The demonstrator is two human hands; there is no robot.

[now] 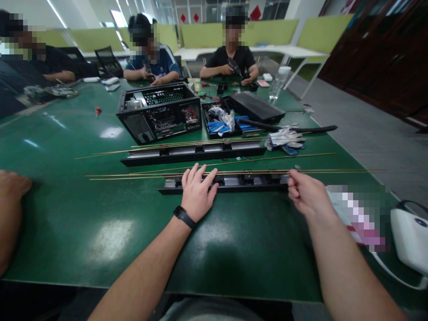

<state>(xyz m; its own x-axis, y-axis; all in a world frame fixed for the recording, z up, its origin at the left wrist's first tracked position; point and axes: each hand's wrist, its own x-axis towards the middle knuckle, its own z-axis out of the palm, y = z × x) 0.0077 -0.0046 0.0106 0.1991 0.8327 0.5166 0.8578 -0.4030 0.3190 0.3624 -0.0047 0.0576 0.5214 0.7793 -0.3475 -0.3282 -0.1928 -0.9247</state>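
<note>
My left hand (198, 194) lies palm down with fingers spread over the nearer long black channel (232, 190), its fingertips reaching thin brass rods (133, 175) laid along it. At the channel's right end, my right hand (307, 192) is closed, thumb and forefinger pinching at a brass rod; how many rods are in the pinch is hidden. The rods stick out past both channel ends. Behind lies a second black channel (194, 158) with more brass rods (174, 145) along it. A single rod (301, 157) slants between the two channels.
Farther back stand an open black computer case (174, 120), a box with gloves (222, 122), a black panel (256, 107), a loose glove (286, 139) and a bottle (279, 82). A white device (409, 236) sits right. Another person's hand (13, 189) rests left; several people sit around.
</note>
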